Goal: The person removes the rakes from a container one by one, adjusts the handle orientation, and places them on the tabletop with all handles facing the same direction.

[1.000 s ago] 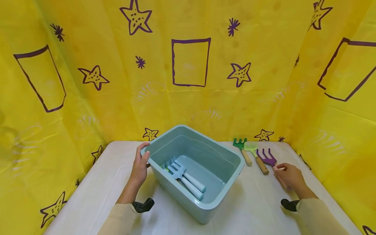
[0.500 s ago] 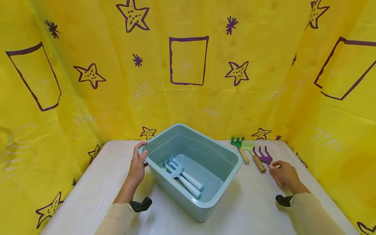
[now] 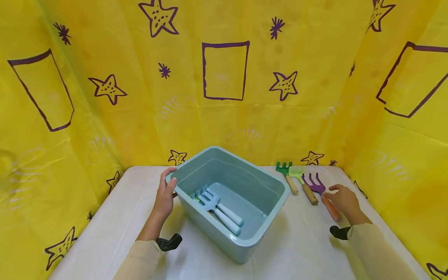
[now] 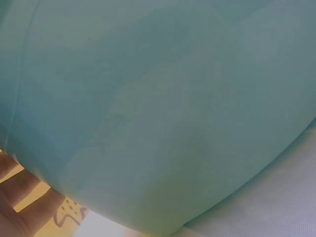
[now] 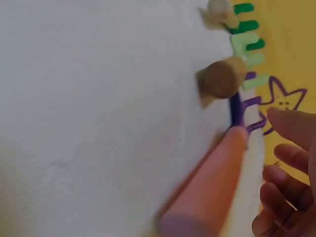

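Observation:
My left hand [image 3: 164, 198] grips the corner of the pale blue-green plastic bin [image 3: 245, 177] at its left rim. In the left wrist view the bin's wall [image 4: 163, 108] fills most of the picture, with fingers [image 4: 37, 210] at its lower left edge. Inside the bin lie light blue hand rakes [image 3: 227, 221], partly covering something green. A purple hand rake with a pink handle [image 3: 331, 208] lies on the table at the right. Just beside that handle is my right hand [image 3: 346, 200], its fingers loose and holding nothing; the right wrist view shows them apart from the handle [image 5: 210, 182].
A light green hand rake [image 3: 309, 192] and a dark green one [image 3: 291, 182], both wooden-handled, lie left of the purple one. The white-covered table [image 3: 294, 241] is enclosed by yellow cloth walls [image 3: 224, 124] with purple drawings.
The right hand has shifted the purple rake slightly left, closer to the light green one, then let go of its handle. The left hand stays on the bin.

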Available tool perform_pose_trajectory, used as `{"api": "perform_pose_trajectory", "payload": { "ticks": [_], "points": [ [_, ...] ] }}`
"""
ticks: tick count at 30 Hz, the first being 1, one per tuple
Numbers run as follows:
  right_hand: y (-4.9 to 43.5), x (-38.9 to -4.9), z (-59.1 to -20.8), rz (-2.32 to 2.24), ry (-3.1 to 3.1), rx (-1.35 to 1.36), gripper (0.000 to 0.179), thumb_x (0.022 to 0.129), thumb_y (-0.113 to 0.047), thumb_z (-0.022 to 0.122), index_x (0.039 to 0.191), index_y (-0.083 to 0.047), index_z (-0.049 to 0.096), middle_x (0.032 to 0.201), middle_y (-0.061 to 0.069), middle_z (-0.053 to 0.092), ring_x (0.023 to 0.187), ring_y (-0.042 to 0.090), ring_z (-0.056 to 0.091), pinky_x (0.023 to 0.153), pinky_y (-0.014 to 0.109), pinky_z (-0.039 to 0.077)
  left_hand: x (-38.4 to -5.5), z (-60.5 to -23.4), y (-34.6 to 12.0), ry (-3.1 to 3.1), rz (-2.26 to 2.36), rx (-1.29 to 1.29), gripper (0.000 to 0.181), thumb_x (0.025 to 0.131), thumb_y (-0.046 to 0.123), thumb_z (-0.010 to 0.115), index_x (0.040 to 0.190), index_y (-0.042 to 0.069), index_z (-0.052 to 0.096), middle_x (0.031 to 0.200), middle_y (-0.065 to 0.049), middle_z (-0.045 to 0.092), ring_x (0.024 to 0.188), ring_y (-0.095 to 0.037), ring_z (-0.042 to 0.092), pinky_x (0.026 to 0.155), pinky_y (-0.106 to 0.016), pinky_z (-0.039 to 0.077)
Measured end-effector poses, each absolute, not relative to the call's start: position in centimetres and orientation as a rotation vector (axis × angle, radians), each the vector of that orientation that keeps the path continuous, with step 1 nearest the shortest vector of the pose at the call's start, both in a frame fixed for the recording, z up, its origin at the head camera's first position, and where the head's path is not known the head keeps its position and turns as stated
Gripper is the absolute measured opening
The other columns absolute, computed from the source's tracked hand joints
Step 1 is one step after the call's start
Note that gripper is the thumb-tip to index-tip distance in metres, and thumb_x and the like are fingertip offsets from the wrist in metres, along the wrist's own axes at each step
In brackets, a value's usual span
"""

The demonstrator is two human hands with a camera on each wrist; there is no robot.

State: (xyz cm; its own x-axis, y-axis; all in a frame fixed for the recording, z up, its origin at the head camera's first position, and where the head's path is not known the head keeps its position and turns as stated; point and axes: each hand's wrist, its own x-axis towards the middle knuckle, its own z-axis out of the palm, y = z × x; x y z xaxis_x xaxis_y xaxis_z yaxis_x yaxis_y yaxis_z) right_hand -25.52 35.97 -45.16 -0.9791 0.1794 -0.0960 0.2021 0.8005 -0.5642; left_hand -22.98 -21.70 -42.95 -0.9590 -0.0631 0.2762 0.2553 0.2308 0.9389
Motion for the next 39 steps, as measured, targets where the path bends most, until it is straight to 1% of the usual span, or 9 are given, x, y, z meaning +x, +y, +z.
{"api": "perform_pose_trajectory", "payload": {
  "ticks": [2, 5, 8, 13, 17, 26, 31, 36, 39],
  "points": [
    [35.8, -25.9, -44.3, -0.944, 2.954, 0.29, 0.058, 0.092, -0.038, 0.063, 0.123, 0.009, 0.049, 0.11, 0.033, 0.057, 0.093, 0.044, 0.055, 0.08, 0.054, 0.047, -23.0, -42.9, -21.7, -2.261, -1.799, -0.168, 0.044, 0.104, 0.035, 0.035, 0.146, 0.026, 0.026, 0.149, -0.009, 0.032, 0.13, -0.04, 0.037, 0.099, -0.067, 0.034],
    [35.4, -26.7, -43.2, -0.935, 3.005, 0.222, 0.056, 0.093, -0.036, 0.063, 0.122, 0.01, 0.05, 0.108, 0.033, 0.058, 0.092, 0.043, 0.057, 0.077, 0.051, 0.049, -22.9, -42.7, -21.7, -2.267, -1.815, -0.165, 0.046, 0.104, 0.03, 0.033, 0.148, 0.021, 0.024, 0.151, -0.012, 0.029, 0.131, -0.042, 0.034, 0.1, -0.068, 0.032],
    [34.8, -27.4, -41.6, -0.967, 3.032, 0.174, 0.055, 0.094, -0.035, 0.062, 0.123, 0.01, 0.05, 0.11, 0.033, 0.056, 0.093, 0.044, 0.056, 0.075, 0.05, 0.05, -23.0, -42.7, -21.7, -2.265, -1.826, -0.169, 0.046, 0.104, 0.029, 0.033, 0.148, 0.02, 0.023, 0.152, -0.013, 0.028, 0.132, -0.042, 0.033, 0.1, -0.068, 0.032],
    [32.9, -28.4, -38.3, -1.006, 3.046, 0.107, 0.058, 0.094, -0.039, 0.061, 0.126, 0.009, 0.049, 0.118, 0.034, 0.052, 0.099, 0.047, 0.053, 0.079, 0.053, 0.049, -23.1, -42.8, -21.8, -2.255, -1.801, -0.173, 0.044, 0.104, 0.037, 0.035, 0.146, 0.025, 0.026, 0.149, -0.01, 0.032, 0.13, -0.04, 0.037, 0.099, -0.067, 0.034],
    [31.0, -29.1, -35.9, -1.012, 3.066, 0.044, 0.057, 0.095, -0.04, 0.059, 0.127, 0.006, 0.05, 0.12, 0.034, 0.052, 0.101, 0.046, 0.053, 0.081, 0.052, 0.05, -23.2, -42.8, -21.8, -2.244, -1.775, -0.18, 0.043, 0.103, 0.041, 0.035, 0.144, 0.028, 0.029, 0.147, -0.009, 0.035, 0.127, -0.04, 0.04, 0.096, -0.068, 0.036],
    [26.3, -30.1, -31.1, -1.089, 3.018, -0.088, 0.055, 0.096, -0.036, 0.06, 0.131, 0.005, 0.048, 0.121, 0.03, 0.05, 0.101, 0.042, 0.053, 0.084, 0.049, 0.051, -23.1, -42.9, -21.7, -2.246, -1.782, -0.168, 0.043, 0.103, 0.041, 0.035, 0.143, 0.029, 0.029, 0.147, -0.008, 0.035, 0.128, -0.039, 0.039, 0.096, -0.068, 0.036],
    [23.9, -30.8, -29.9, -1.112, 3.0, -0.106, 0.052, 0.095, -0.034, 0.062, 0.132, 0.0, 0.05, 0.123, 0.026, 0.05, 0.1, 0.039, 0.054, 0.081, 0.045, 0.054, -23.1, -42.9, -21.8, -2.247, -1.785, -0.169, 0.043, 0.103, 0.04, 0.035, 0.144, 0.028, 0.029, 0.148, -0.008, 0.034, 0.129, -0.039, 0.038, 0.097, -0.068, 0.035],
    [21.4, -31.7, -29.2, -1.096, 3.003, -0.172, 0.05, 0.094, -0.034, 0.064, 0.13, -0.002, 0.053, 0.121, 0.023, 0.052, 0.101, 0.038, 0.052, 0.085, 0.045, 0.052, -23.0, -42.8, -21.7, -2.258, -1.795, -0.161, 0.043, 0.103, 0.037, 0.035, 0.145, 0.028, 0.028, 0.149, -0.007, 0.034, 0.13, -0.038, 0.037, 0.098, -0.067, 0.035],
    [19.8, -31.9, -28.6, -1.094, 2.997, -0.238, 0.047, 0.094, -0.032, 0.065, 0.128, -0.002, 0.055, 0.118, 0.022, 0.054, 0.099, 0.037, 0.052, 0.085, 0.046, 0.05, -22.5, -42.0, -21.4, -2.266, -1.804, -0.164, 0.043, 0.104, 0.033, 0.035, 0.146, 0.025, 0.027, 0.15, -0.009, 0.032, 0.131, -0.039, 0.036, 0.099, -0.067, 0.034]
  ]
}}
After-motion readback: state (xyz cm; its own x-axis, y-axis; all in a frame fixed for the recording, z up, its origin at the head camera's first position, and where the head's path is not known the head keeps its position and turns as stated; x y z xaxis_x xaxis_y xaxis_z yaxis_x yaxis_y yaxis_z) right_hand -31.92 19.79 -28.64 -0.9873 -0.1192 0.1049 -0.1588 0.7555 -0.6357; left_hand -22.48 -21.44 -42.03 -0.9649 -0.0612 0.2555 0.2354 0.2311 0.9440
